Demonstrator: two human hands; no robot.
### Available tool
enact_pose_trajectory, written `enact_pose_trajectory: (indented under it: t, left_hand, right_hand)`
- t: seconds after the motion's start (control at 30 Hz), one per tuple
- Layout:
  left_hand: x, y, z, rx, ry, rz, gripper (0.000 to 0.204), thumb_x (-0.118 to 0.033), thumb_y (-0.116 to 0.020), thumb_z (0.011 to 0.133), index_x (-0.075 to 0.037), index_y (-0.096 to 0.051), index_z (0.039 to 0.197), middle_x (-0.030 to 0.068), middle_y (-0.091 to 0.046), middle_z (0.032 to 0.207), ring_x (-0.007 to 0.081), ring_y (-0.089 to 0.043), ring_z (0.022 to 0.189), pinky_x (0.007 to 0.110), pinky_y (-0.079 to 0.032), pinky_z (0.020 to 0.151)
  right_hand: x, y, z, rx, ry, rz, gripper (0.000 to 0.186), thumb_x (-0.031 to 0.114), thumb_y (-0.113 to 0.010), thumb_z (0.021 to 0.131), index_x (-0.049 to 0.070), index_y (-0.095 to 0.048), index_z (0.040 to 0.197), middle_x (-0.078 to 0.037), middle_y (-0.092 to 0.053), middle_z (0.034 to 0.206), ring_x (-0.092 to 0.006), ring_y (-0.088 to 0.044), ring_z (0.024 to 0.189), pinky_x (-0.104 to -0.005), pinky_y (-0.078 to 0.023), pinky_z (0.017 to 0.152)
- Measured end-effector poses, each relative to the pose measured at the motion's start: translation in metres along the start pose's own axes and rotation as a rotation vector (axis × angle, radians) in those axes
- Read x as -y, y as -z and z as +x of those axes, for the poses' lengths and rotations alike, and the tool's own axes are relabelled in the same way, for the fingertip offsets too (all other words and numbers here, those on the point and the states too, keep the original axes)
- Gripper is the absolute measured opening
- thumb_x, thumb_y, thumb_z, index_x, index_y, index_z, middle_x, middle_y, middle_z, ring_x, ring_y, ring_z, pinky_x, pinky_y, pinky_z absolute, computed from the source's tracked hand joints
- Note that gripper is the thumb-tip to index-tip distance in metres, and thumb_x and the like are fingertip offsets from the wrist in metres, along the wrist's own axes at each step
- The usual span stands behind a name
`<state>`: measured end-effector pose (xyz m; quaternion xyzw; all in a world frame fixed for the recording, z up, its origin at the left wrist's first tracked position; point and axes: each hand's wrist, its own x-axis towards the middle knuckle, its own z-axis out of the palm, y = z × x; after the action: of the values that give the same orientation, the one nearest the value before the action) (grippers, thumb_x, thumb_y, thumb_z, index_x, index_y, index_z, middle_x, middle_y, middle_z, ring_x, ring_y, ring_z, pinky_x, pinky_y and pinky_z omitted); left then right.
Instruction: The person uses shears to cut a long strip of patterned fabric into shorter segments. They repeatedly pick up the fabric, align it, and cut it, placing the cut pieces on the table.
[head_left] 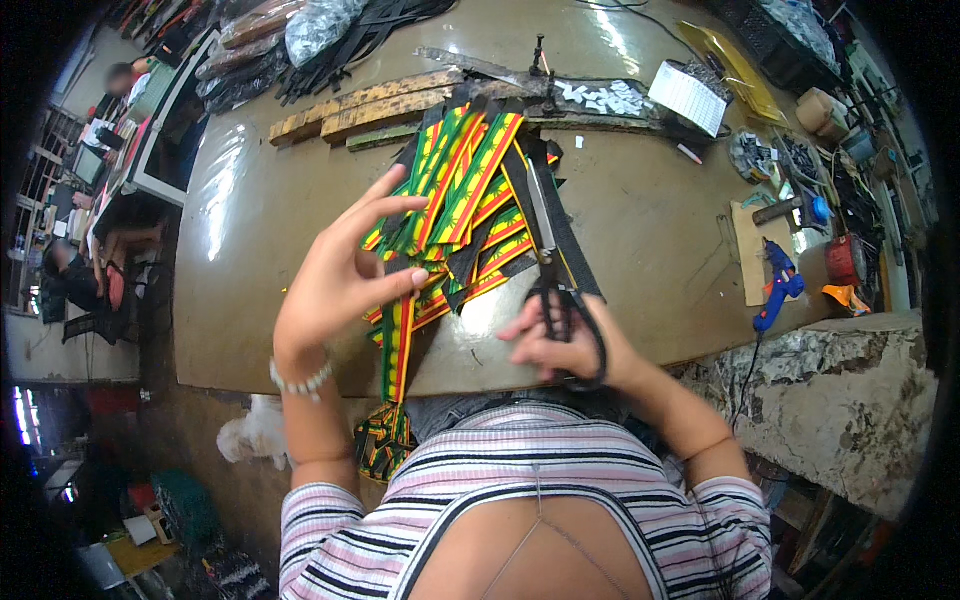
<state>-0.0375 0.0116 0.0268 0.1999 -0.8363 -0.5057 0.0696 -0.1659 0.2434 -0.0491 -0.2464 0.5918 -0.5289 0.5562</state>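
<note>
A pile of striped straps point(470, 190) in green, yellow and red, some showing black undersides, lies in the middle of the table. My left hand point(345, 270) is at the pile's left side, its fingers spread and the thumb tip over the straps. One long strap point(397, 350) hangs past the table's near edge to a bundle point(385, 440) of the same material. On the right, my right hand point(575, 345) grips the black handles of a pair of scissors point(545, 225). Its blades point away from me, beside the pile and over a black strap point(575, 235).
Wooden boards point(370, 105) and small white pieces point(605, 98) lie behind the pile. A white sheet point(688, 97) rests at the back right. A blue glue gun point(778, 285) and a hammer point(778, 212) lie on the right. Below left stands a white furry animal point(255, 432).
</note>
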Motion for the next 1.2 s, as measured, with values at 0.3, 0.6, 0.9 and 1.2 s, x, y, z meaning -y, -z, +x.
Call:
enact_pose_trajectory:
  t: [0.3,0.6,0.9,1.2]
  left_hand:
    - [-0.007,-0.053,-0.026,-0.199,-0.285,-0.251,0.029,0.0,-0.072,0.079,-0.002,-0.054,0.101,0.0206,-0.046,0.141,0.0159,-0.065,0.095,0.028,-0.056,0.071]
    - [0.02,-0.027,-0.032,0.044,-0.322,-0.207,0.01,0.003,-0.059,0.088,0.003,-0.068,0.092,0.0101,-0.063,0.1,0.0142,-0.062,0.092,0.027,-0.053,0.078]
    - [0.001,-0.009,-0.004,0.151,-0.232,-0.437,0.028,0.006,-0.066,0.083,0.006,-0.063,0.111,0.0108,-0.058,0.108,0.0136,-0.06,0.093,0.025,-0.052,0.078]
    - [-0.006,0.012,0.005,0.308,-0.224,-0.583,0.041,0.008,-0.061,0.085,0.007,-0.056,0.125,0.0116,-0.054,0.118,0.0166,-0.065,0.088,0.027,-0.056,0.077]
  right_hand:
    - [0.005,-0.029,0.048,-0.228,0.499,0.312,0.026,0.013,-0.077,0.08,0.004,-0.055,0.091,-0.004,-0.062,0.076,-0.0123,-0.062,0.065,-0.0265,-0.049,0.059]
    - [0.009,0.031,0.037,-0.095,0.567,0.468,0.093,0.078,-0.031,0.086,-0.003,-0.041,0.13,-0.019,-0.054,0.125,-0.025,-0.058,0.108,-0.0363,-0.053,0.078]
    - [-0.019,0.058,-0.014,0.08,0.377,-0.125,0.053,0.035,-0.065,0.086,0.001,-0.049,0.124,-0.01,-0.06,0.115,-0.0132,-0.055,0.09,-0.0244,-0.047,0.074]
    - [-0.004,0.048,-0.038,0.125,0.22,-0.475,0.071,0.044,-0.078,0.068,0.003,-0.052,0.12,-0.018,-0.062,0.109,-0.0361,-0.06,0.1,-0.0396,-0.048,0.086]
